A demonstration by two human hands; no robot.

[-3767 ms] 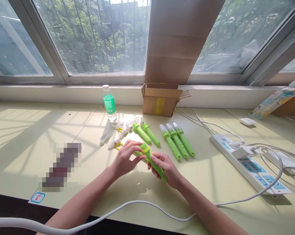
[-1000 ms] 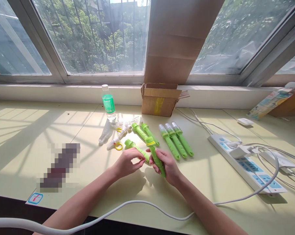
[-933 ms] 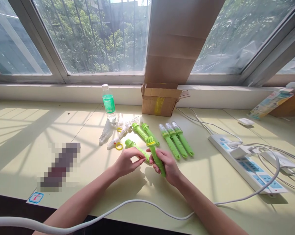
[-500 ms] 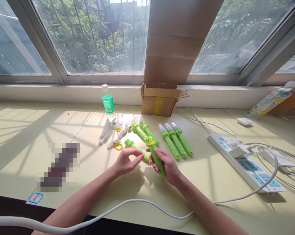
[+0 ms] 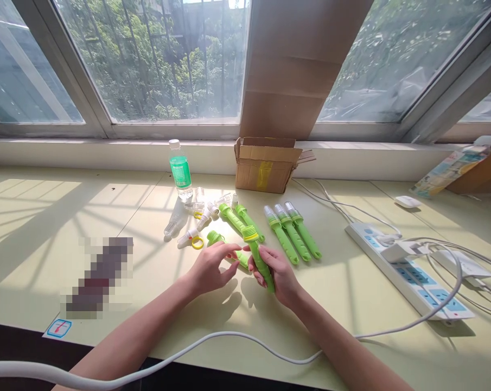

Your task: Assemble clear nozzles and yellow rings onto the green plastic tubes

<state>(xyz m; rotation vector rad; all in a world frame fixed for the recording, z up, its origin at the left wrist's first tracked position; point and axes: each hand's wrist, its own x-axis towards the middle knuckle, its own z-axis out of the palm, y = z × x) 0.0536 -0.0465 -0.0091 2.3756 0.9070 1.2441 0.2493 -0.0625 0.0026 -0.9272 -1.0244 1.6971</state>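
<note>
My right hand [image 5: 275, 271] grips a green plastic handle [image 5: 259, 258] with a threaded top and a yellow ring round its neck, tilted upward. To its left, my left hand [image 5: 212, 266] holds nothing, thumb and fingers apart, close to the held handle. Partly behind my left hand lies another green handle [image 5: 216, 238]. Two more green handles [image 5: 231, 217] lie just beyond. Clear-and-white caps [image 5: 187, 235] are scattered at the left, with a loose yellow ring [image 5: 197, 242] among them. Three green handles with clear caps [image 5: 286, 231] lie side by side on the right.
A bottle with a green label [image 5: 180, 172] and an open cardboard box [image 5: 265, 168] stand by the windowsill. On the right is a power strip [image 5: 408, 271] with plugs and cables. A white cable [image 5: 229, 334] crosses the front table edge. A pixelated dark object [image 5: 101, 279] lies left.
My left thumb and fingers have spread apart from a near pinch. My right hand and the green handle in it have stayed almost still.
</note>
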